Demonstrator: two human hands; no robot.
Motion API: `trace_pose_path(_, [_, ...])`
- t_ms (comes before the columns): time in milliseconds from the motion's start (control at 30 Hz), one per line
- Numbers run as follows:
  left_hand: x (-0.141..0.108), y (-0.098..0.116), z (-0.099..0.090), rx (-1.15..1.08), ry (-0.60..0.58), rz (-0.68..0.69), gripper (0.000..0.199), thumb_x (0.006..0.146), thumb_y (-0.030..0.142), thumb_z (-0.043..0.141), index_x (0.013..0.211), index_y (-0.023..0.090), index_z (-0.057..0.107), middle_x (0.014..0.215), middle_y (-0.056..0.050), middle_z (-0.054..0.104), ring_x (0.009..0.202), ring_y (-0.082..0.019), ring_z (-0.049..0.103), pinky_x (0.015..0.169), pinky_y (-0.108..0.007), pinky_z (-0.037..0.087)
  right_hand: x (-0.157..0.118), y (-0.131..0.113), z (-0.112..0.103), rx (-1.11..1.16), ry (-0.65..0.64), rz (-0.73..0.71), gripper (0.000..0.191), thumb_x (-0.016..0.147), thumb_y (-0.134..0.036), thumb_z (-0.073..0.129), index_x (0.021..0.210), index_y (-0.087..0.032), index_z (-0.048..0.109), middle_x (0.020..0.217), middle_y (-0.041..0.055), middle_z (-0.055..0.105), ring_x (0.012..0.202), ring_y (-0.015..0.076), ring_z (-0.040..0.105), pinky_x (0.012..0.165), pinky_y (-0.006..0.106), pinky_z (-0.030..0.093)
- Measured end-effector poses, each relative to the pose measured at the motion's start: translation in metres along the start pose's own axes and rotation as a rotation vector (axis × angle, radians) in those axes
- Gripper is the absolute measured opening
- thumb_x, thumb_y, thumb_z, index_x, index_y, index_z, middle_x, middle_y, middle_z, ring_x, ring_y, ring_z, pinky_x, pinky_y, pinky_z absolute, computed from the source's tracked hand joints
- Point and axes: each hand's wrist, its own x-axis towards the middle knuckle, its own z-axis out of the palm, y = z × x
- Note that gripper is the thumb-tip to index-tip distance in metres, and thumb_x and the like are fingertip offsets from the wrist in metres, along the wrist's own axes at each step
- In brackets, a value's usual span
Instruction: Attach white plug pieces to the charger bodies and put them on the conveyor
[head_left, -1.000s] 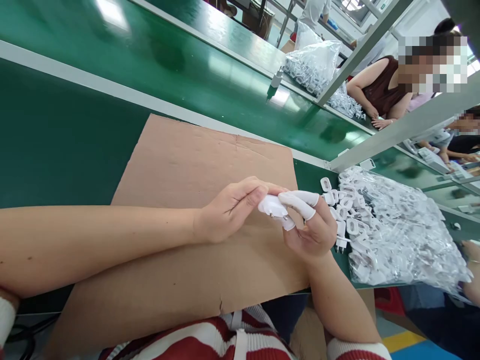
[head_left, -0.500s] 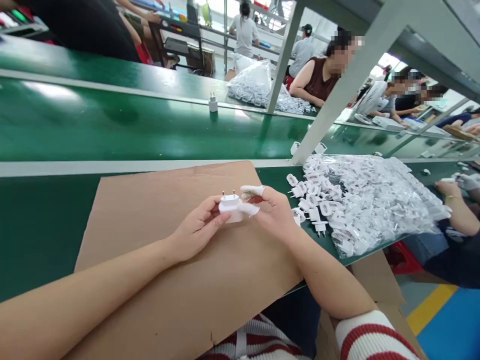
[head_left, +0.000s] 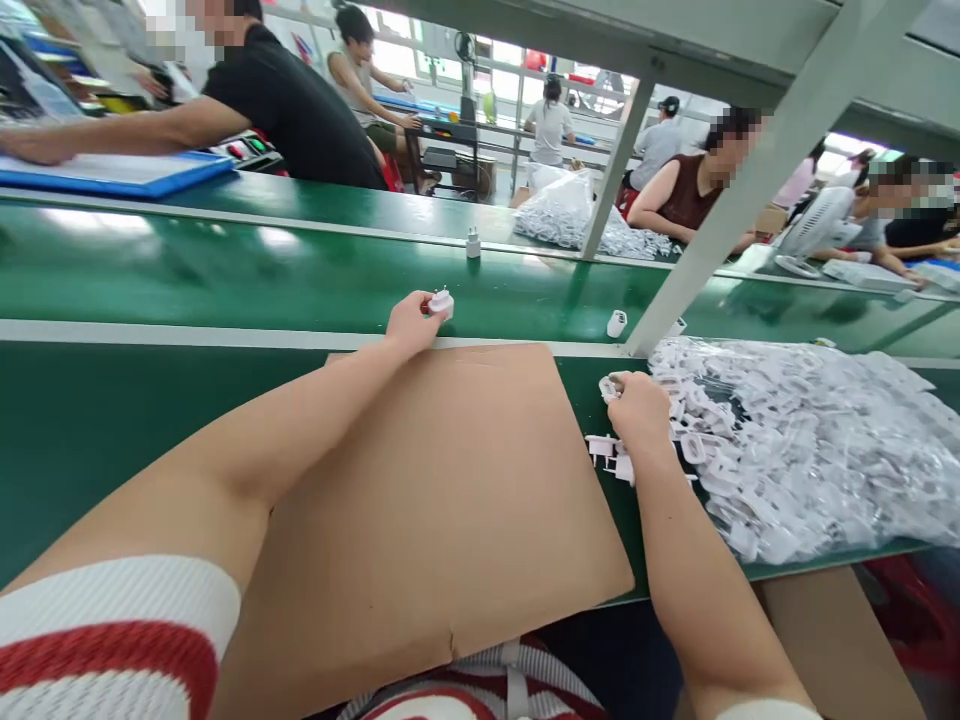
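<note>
My left hand (head_left: 412,325) reaches out over the green conveyor belt. Its fingers are closed on a white two-pin charger plug (head_left: 441,303), pins pointing up. To the right, just off the cardboard's edge, my right hand (head_left: 639,410) pinches a white plug cover (head_left: 609,388) with an oval face. Finger cots showed on this hand before; now they are mostly out of sight. Loose white plug pieces (head_left: 619,466) with pins lie just below it, and a heap of similar parts (head_left: 697,410) spreads beside it.
A cardboard sheet (head_left: 450,500) covers the bench before me. On the belt stand a charger (head_left: 472,243) and a white charger body (head_left: 616,323). A clear bag of parts (head_left: 832,450) lies right, behind a slanted metal post (head_left: 720,210). Several people work across the belt.
My hands have parted. The left carried the charger plug forward and up over the belt; the right moved to the parts at right and took a plug cover. The view has shifted left.
</note>
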Motion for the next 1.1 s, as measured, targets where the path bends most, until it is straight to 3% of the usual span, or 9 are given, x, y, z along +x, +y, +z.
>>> trace_pose_path(133, [0.006, -0.009, -0.012, 0.069, 0.052, -0.053, 0.051, 0.086, 0.02, 0.069, 0.134, 0.006, 0.061, 0.133, -0.023, 0.068, 0.123, -0.034, 0.065, 0.107, -0.044, 0.049, -0.005, -0.009, -0.001, 0.163, 0.123, -0.057, 0.038, 0.083, -0.016, 0.059, 0.115, -0.019, 0.079, 0.109, 0.0119, 0.077, 0.101, 0.0307, 0.071, 0.087, 0.041, 0.05])
trace_pose_path(267, [-0.032, -0.005, -0.008, 0.162, 0.151, 0.106, 0.079, 0.091, 0.031, 0.065, 0.16, 0.005, 0.036, 0.168, -0.023, 0.034, 0.16, -0.034, 0.024, 0.132, -0.046, 0.019, -0.025, -0.038, -0.004, 0.623, 0.211, -0.212, 0.034, 0.093, -0.042, 0.064, 0.116, -0.021, 0.077, 0.103, 0.0078, 0.076, 0.092, 0.0227, 0.071, 0.089, 0.039, 0.055])
trace_pose_path(367, [-0.076, 0.0, 0.0, 0.281, -0.074, 0.391, 0.08, 0.097, 0.052, 0.055, 0.162, 0.009, 0.037, 0.171, -0.016, 0.033, 0.163, -0.03, 0.018, 0.135, -0.045, 0.011, -0.043, -0.061, -0.006, 0.951, 0.021, -0.222, 0.036, 0.089, -0.052, 0.072, 0.11, -0.023, 0.078, 0.099, 0.0041, 0.076, 0.091, 0.0186, 0.072, 0.091, 0.037, 0.06])
trace_pose_path(467, [-0.11, 0.006, 0.004, 0.402, -0.404, 0.5, 0.087, 0.1, 0.068, 0.041, 0.165, 0.01, 0.035, 0.175, -0.013, 0.026, 0.165, -0.03, 0.015, 0.135, -0.048, 0.007, -0.053, -0.072, -0.005, 1.133, -0.158, -0.136, 0.044, 0.081, -0.054, 0.081, 0.108, -0.021, 0.076, 0.095, 0.0042, 0.075, 0.084, 0.018, 0.073, 0.078, 0.033, 0.063])
trace_pose_path(533, [-0.121, 0.01, 0.003, 0.445, -0.505, 0.512, 0.09, 0.102, 0.073, 0.034, 0.166, 0.01, 0.034, 0.176, -0.012, 0.022, 0.164, -0.029, 0.017, 0.135, -0.046, 0.008, -0.055, -0.073, -0.002, 1.104, -0.157, -0.182, 0.04, 0.083, -0.05, 0.08, 0.11, -0.021, 0.075, 0.099, 0.0053, 0.073, 0.083, 0.0173, 0.072, 0.074, 0.032, 0.063])
trace_pose_path(633, [-0.125, 0.013, 0.001, 0.449, -0.509, 0.522, 0.092, 0.101, 0.076, 0.031, 0.167, 0.011, 0.034, 0.176, -0.01, 0.021, 0.164, -0.028, 0.018, 0.135, -0.044, 0.012, -0.054, -0.069, 0.001, 0.818, -0.054, -0.443, 0.017, 0.092, -0.031, 0.071, 0.106, -0.024, 0.077, 0.11, 0.0073, 0.068, 0.097, 0.0191, 0.069, 0.085, 0.036, 0.061])
trace_pose_path(767, [-0.124, 0.013, 0.0, 0.424, -0.491, 0.52, 0.09, 0.101, 0.075, 0.034, 0.166, 0.013, 0.037, 0.176, -0.01, 0.024, 0.164, -0.028, 0.02, 0.134, -0.044, 0.014, -0.056, -0.063, -0.004, 0.597, -0.16, -0.637, 0.025, 0.086, -0.013, 0.07, 0.107, -0.025, 0.078, 0.114, 0.0064, 0.065, 0.096, 0.0179, 0.068, 0.085, 0.035, 0.058])
trace_pose_path(967, [-0.124, 0.01, -0.003, 0.391, -0.498, 0.519, 0.083, 0.104, 0.07, 0.033, 0.164, 0.013, 0.041, 0.176, -0.009, 0.025, 0.164, -0.028, 0.02, 0.135, -0.044, 0.015, -0.054, -0.058, -0.01, 0.712, -0.032, -0.471, 0.025, 0.097, -0.022, 0.058, 0.113, -0.023, 0.077, 0.1, 0.005, 0.071, 0.082, 0.0168, 0.067, 0.075, 0.032, 0.055])
trace_pose_path(1100, [-0.124, 0.011, -0.004, 0.376, -0.505, 0.524, 0.082, 0.105, 0.067, 0.032, 0.164, 0.012, 0.04, 0.176, -0.01, 0.025, 0.163, -0.029, 0.021, 0.135, -0.045, 0.015, -0.054, -0.068, 0.004, 0.606, -0.119, -0.396, 0.034, 0.098, -0.031, 0.061, 0.129, -0.021, 0.072, 0.105, 0.0075, 0.072, 0.089, 0.0204, 0.067, 0.079, 0.035, 0.056])
